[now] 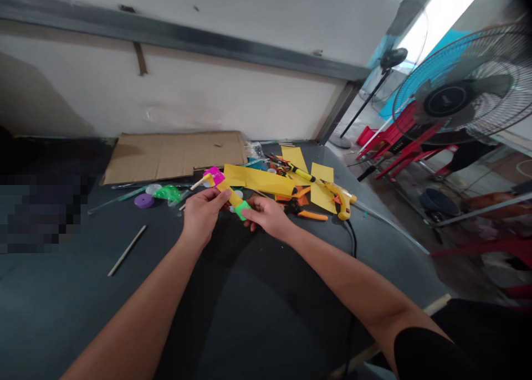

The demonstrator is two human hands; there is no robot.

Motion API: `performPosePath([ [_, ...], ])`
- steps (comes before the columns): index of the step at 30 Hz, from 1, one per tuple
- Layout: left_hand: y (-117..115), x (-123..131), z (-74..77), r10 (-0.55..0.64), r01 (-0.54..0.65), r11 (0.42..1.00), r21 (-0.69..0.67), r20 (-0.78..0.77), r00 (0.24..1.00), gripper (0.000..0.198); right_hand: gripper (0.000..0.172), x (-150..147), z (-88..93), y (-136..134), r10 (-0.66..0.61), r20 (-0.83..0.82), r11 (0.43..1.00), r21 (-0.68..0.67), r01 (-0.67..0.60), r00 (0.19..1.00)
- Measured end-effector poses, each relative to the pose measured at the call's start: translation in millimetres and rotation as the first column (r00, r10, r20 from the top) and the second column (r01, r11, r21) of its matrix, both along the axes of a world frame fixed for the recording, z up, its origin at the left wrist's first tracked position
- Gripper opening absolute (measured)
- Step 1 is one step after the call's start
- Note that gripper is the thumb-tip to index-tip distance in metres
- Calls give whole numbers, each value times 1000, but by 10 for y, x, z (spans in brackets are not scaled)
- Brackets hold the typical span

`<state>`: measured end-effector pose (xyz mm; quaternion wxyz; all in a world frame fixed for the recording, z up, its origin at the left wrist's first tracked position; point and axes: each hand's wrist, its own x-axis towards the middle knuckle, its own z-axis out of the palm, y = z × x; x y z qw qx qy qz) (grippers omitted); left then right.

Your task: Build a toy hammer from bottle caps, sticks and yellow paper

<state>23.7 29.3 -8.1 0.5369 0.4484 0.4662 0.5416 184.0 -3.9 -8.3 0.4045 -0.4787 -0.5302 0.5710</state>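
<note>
Both hands hold a small colored piece above the dark table. It has a yellow strip (pixel 228 193) in the middle, a pink part (pixel 215 176) at its upper left end and a green part (pixel 241 209) at its lower right end. My left hand (pixel 203 211) is closed on the yellow strip, just below the pink part. The fingers of my right hand (pixel 265 215) pinch the green end. A pale stick (pixel 200 183) juts out to the left from beside the pink part. Part of the piece is hidden by my fingers.
Behind my hands lie cardboard (pixel 174 157), a curved yellow sheet (pixel 260 180), pliers with orange handles (pixel 312 216) and a yellow glue gun (pixel 341 203) with a black cord. A purple roll (pixel 143 201), green material (pixel 167 193) and a loose stick (pixel 127 251) lie left. A fan (pixel 451 100) stands right.
</note>
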Motion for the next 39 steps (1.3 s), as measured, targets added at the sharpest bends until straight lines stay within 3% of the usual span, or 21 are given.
performPosePath([
  [10,-29,23,34,52,-51,998,29,-49,997,19,36,-52,-70,-6,43,-19,999,25,-43,999],
  [16,-52,50,55,61,-60,998,17,-76,995,22,34,-38,-20,-36,-5,307,982,183,-54,952],
  [23,-88,89,69,-25,22,999,-40,-60,998,28,24,-46,69,-76,-114,488,947,316,-54,865],
  [39,-47,27,51,-44,43,999,-11,-165,985,26,30,-34,-44,-55,-20,326,968,241,-63,945],
])
